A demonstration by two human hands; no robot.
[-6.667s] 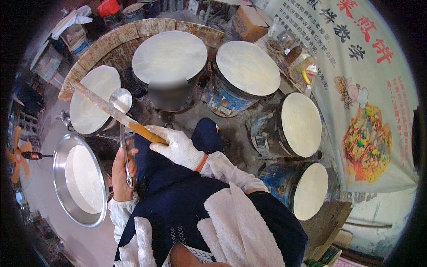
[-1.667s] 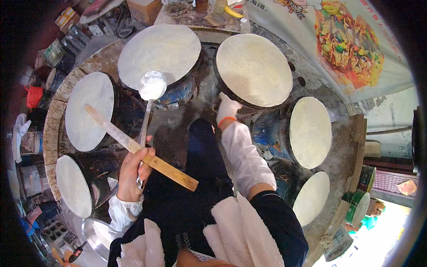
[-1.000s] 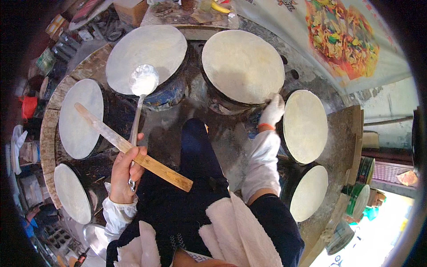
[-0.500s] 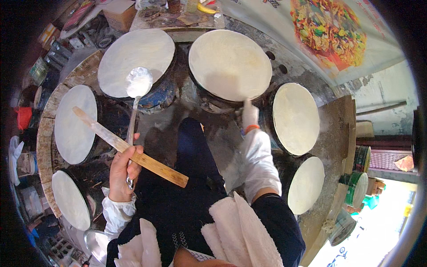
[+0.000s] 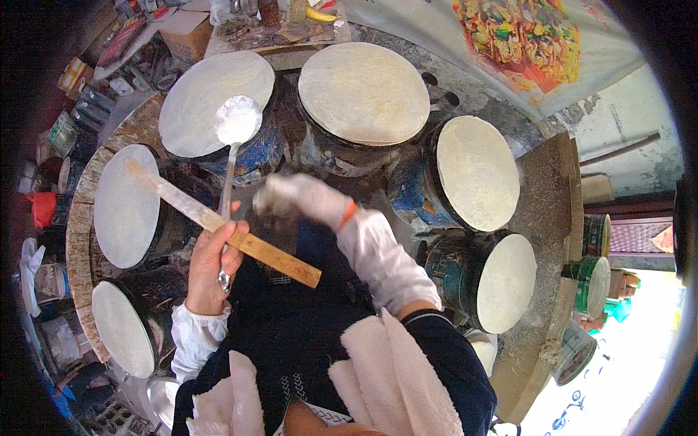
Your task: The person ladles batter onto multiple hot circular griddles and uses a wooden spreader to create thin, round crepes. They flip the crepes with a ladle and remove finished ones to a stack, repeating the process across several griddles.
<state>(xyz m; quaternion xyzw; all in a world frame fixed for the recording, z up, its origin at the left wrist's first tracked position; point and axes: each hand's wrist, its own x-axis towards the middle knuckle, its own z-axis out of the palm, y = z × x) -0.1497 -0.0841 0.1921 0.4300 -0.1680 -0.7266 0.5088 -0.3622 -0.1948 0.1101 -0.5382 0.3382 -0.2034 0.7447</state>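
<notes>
My left hand [image 5: 209,270] is closed around a metal ladle [image 5: 230,174] and a flat wooden spreader [image 5: 280,260], which cross each other. White batter fills the ladle's bowl, seen over the back-left round griddle [image 5: 211,80]. The spreader's thin, whitened end overlaps the left griddle [image 5: 120,225] in the view. My right hand [image 5: 283,196], in a white glove with an orange band at the wrist, is over the middle between the griddles. Motion smears its fingers. A thin pale sheet of batter covers the back-right griddle [image 5: 363,91].
More batter-covered griddles stand at the right [image 5: 478,174], lower right [image 5: 507,283] and lower left [image 5: 120,330], on drum-like stoves. A low curved brick wall [image 5: 76,232] borders the left side. Green tins [image 5: 592,287] stand by the bright doorway. A cluttered table [image 5: 283,33] is at the back.
My right hand has moved left from the near edge of the back-right griddle to the middle. My left hand, still holding the ladle and spreader, has shifted slightly right. The view has turned a little.
</notes>
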